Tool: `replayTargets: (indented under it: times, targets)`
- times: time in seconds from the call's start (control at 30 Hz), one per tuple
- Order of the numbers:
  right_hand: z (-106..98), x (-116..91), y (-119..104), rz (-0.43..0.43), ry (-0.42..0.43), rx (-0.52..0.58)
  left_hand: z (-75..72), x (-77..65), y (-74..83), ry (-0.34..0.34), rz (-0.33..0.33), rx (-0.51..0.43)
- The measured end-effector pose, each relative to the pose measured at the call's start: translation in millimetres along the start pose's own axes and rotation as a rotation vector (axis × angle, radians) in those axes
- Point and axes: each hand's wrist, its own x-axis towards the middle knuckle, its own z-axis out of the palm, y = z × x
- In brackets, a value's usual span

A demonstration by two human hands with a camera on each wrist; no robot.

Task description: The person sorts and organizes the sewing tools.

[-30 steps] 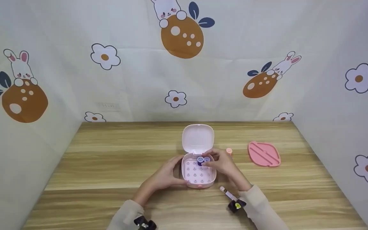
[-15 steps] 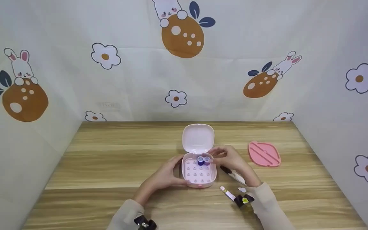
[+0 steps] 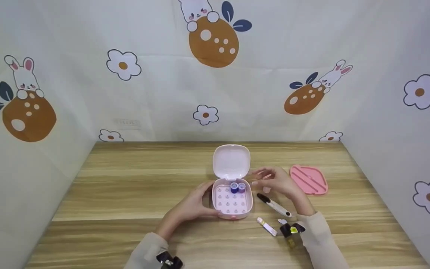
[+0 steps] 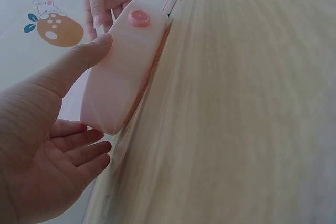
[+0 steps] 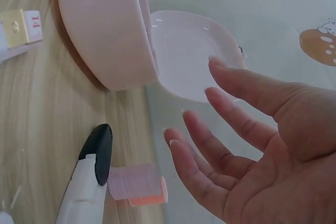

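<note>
A light pink sewing box [image 3: 232, 216] stands with its lid [image 3: 231, 161] raised, rows of small pegs on its floor. In its far right corner stand a dark blue thread spool [image 3: 234, 188] and a purple thread spool [image 3: 241, 188]. My left hand [image 3: 195, 203] holds the box at its left side, thumb on the front wall, fingers round the side. To the right of the box, my right hand [image 3: 277, 181] hovers with spread, loosely bent fingers and nothing in them. Under it, a lilac spool [image 5: 135, 181] and an orange spool [image 5: 149, 199] lie on the table.
Thread snips [image 3: 274, 205] with a dark tip lie right of the box. Nearer me is a small white strip [image 3: 266, 226] with a yellowish band. A pink tray insert [image 3: 309, 180] with diagonal slots lies at the right. A printed curtain [image 3: 155, 93] hangs behind the table.
My right hand has let go of the purple spool in the box and moved right, over the loose spools. The snips are uncovered. My left hand has stayed on the box.
</note>
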Motion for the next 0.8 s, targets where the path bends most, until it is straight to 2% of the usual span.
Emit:
replayTargets:
  times: [0.33, 0.63, 0.8]
  targets:
    - [-16.0, -0.4, 5.5, 0.036, -0.015, -0.007, -0.7, -0.7, -0.2, 0.003, -0.007, 0.012]
    - [-28.2, -1.2, 14.3, -0.020, -0.069, -0.052, -0.8, -1.2, -0.3, 0.007, -0.013, 0.008]
    - [-32.9, -3.0, 18.0, -0.035, -0.059, -0.070, -0.6, -0.5, -0.4, 0.006, 0.001, 0.008]
